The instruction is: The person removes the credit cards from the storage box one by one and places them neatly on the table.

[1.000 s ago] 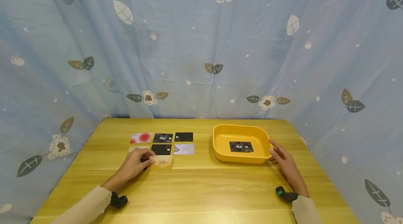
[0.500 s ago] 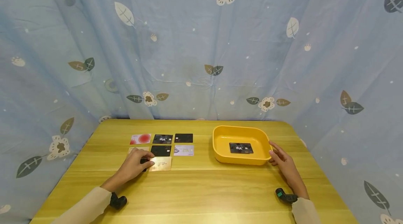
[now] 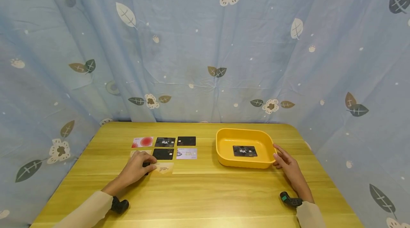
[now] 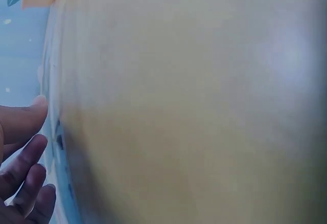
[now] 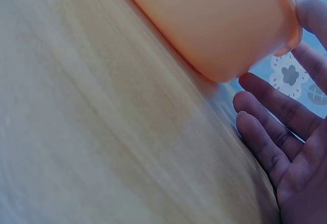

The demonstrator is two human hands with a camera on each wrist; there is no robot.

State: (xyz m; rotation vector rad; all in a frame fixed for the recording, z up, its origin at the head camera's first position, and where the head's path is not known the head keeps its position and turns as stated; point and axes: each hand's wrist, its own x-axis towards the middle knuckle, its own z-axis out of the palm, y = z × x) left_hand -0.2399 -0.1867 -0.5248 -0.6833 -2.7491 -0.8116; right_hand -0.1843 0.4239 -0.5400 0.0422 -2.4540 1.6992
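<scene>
With thumb and fingertips, my left hand (image 3: pixel 138 165) pinches the left edge of a gold card (image 3: pixel 164 168) in the near row of cards. Part of a black card (image 3: pixel 146 164) shows beneath this hand, the rest hidden. In the left wrist view the fingers (image 4: pixel 31 170) are bent, and the card is out of sight. My right hand (image 3: pixel 289 165) holds the right rim of a yellow plastic basin (image 3: pixel 246 163) between thumb and fingers. The right wrist view shows the other fingers (image 5: pixel 271 132) spread below that rim. A black VIP card (image 3: pixel 244 150) lies in the basin over another card.
Behind the gold card lie a black card (image 3: pixel 163 154), a silver VIP card (image 3: pixel 187 153) and a pale card (image 3: pixel 141 152) partly covered by my hand. The far row has a red-and-white card (image 3: pixel 142 142) and two black cards (image 3: pixel 165 142). A blue curtain (image 3: pixel 205 61) surrounds the wooden table (image 3: pixel 205 199).
The gold card has shifted slightly toward the left hand, and the shine on it has changed. Both hands and the basin stay nearly where they were.
</scene>
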